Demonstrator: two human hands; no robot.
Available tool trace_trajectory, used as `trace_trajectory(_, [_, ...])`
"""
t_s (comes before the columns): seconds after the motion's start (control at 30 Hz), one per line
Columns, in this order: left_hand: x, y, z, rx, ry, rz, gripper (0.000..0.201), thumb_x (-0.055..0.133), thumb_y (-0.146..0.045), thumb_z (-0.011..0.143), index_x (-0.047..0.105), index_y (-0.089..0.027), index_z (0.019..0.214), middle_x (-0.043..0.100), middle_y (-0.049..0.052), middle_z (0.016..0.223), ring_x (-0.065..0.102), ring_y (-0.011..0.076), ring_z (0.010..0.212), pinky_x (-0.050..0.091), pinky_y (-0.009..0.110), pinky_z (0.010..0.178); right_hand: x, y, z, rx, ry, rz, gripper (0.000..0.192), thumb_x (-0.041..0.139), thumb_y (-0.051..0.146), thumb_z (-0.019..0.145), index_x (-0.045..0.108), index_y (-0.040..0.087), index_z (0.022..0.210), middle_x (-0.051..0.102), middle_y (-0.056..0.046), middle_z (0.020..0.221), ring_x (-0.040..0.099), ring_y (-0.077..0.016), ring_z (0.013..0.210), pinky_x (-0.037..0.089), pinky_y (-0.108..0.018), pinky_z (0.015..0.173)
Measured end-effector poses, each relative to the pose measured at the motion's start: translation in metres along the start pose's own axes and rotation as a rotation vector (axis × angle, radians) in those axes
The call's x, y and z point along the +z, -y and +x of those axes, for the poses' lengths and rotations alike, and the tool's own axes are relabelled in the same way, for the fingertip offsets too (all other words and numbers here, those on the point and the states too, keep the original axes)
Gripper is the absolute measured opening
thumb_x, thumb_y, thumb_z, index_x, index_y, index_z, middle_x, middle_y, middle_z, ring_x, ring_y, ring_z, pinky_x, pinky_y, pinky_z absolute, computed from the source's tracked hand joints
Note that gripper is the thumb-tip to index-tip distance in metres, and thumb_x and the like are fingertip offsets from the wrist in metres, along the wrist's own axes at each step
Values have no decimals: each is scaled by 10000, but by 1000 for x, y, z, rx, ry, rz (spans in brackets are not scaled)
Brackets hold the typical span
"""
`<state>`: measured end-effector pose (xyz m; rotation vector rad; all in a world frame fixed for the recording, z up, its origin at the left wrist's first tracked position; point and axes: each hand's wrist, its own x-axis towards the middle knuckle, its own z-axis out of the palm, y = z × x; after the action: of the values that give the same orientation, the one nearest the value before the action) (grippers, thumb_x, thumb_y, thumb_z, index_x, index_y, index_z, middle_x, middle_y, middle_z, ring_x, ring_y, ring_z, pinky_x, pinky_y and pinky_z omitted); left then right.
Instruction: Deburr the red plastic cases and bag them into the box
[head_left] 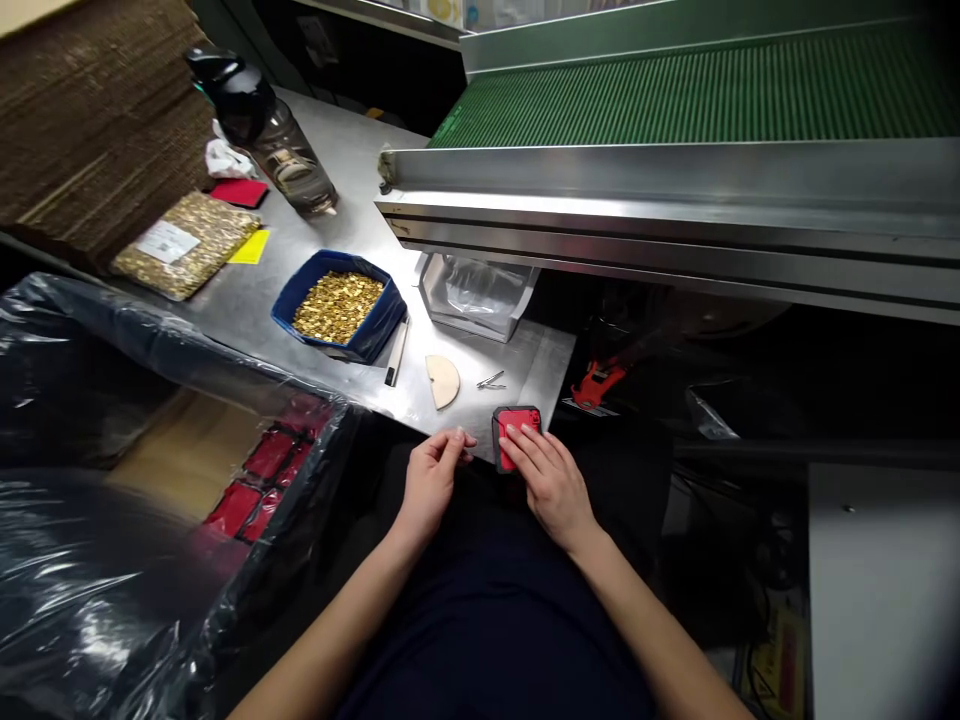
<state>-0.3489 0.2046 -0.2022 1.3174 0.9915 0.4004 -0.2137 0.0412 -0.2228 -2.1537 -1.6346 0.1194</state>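
the red case (517, 428) sits at the table's (360, 240) near edge under the right hand's (551, 480) flat, pressing fingers, looks light, stiff and slick, best pinched by its side rims, while the left hand (433, 478) curls loosely, gripping nothing I can see

Both forearms were bare from the elbow down, with no sleeve reaching into sight, no watch and no bracelet. The left hand (431, 480) and the right hand (551, 480) wore no gloves and no rings that I could make out; the fingernails were short and plain. Across the lap lay dark navy clothing, smooth and unmarked, with no print or seam showing.
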Motion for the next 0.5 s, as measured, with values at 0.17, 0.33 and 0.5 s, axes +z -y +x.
trace_trajectory(0.17, [-4, 0, -4, 70, -2, 115, 382, 594, -515, 965, 743, -173, 883, 746, 54, 864, 649, 177, 740, 525, 295, 741, -15, 11, 4, 34, 100, 130, 787, 431, -14, 898, 311, 263, 1625, 374, -39, 1676, 334, -244, 1551, 298, -515, 1284])
trace_trajectory(0.33, [-4, -36, 32, 264, -12, 263, 343, 568, -481, 981, 732, -187, 917, 750, 44, 864, 679, 191, 781, 530, 294, 744, -36, 6, -14, 276, -201, 363, 568, 513, 125, 962, 456, 266, 1510, 512, -119, 1509, 534, -264, 1377, 450, -498, 1171])
trace_trajectory(0.5, [15, -94, 129, 490, -3, 499, 210, 612, -338, 960, 749, -199, 1038, 760, 61, 1083, 684, 208, 992, 516, 312, 937, -31, -3, -47, 496, -185, 510, 333, 509, 255, 1016, 584, 252, 1340, 648, -97, 1231, 683, -220, 1059, 579, -397, 952])
